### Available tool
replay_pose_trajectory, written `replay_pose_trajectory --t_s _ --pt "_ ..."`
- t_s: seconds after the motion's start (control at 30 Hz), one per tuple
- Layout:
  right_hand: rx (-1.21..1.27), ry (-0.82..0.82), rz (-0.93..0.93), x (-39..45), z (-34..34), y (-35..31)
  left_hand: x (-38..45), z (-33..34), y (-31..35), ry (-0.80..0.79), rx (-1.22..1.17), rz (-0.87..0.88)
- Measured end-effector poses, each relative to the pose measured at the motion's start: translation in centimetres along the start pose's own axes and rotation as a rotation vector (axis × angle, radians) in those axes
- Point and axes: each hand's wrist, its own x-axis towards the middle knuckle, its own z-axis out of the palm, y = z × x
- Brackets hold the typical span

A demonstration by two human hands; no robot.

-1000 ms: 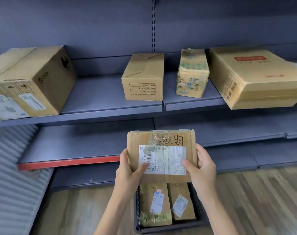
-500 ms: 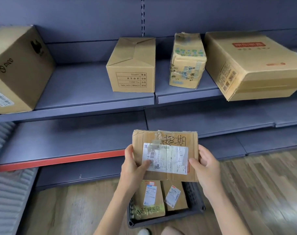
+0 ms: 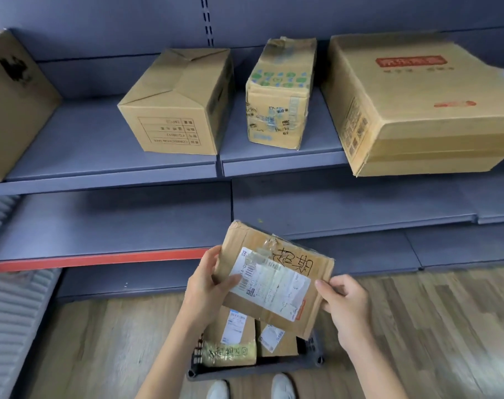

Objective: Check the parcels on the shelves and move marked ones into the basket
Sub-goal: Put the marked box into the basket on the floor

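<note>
Both hands, the left (image 3: 207, 286) and the right (image 3: 344, 306), gripped the parcel (image 3: 274, 279) by its sides; within the last second it had tilted clockwise and sunk toward the basket (image 3: 256, 370) below. Marker writing showed beside its label, so it probably belonged there. Four boxes remained on the shelf (image 3: 106, 168) beyond.

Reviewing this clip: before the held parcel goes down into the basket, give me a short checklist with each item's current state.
1. Handwritten mark on the held parcel: ok, black characters beside its label.
2. Left hand gripping the parcel's edge: ok.
3. Right hand gripping: cannot tell; fingertips at the edge.
4. Basket below the parcel: ok.
5. Free room in basket: cannot tell; two parcels already inside.
</note>
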Motion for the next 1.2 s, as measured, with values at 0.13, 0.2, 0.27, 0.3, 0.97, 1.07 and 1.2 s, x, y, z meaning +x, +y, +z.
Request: replay_pose_trajectory --t_s 0.13,0.2,0.27,0.3,0.97,1.07,1.2 --pt "0.21 -0.018 0.176 1.0 -0.5 2.2 0.4 2.3 -1.5 0.168 -0.172 -0.048" --pt "0.255 -0.001 0.242 1.6 -0.1 4.0 0.3 3.8 -2.7 0.242 -0.269 -0.099" --pt "0.264 -0.001 0.294 2.0 0.6 6.1 0.1 5.6 -4.1 0.27 -0.399 -0.169" --pt "0.267 -0.003 0.319 2.2 1.1 7.1 0.0 6.6 -5.2 0.267 -0.469 -0.201" --pt "0.155 0.04 0.542 11.4 10.9 31.6 8.7 17.9 -32.0 0.097 -0.497 -0.585" --pt "0.127 0.02 0.582 12.6 11.1 33.7 9.9 18.8 -33.6 0.082 -0.407 -0.562" --pt "-0.023 0.015 0.571 14.6 11.3 35.7 11.6 19.7 -35.9 0.072 -0.32 -0.565"
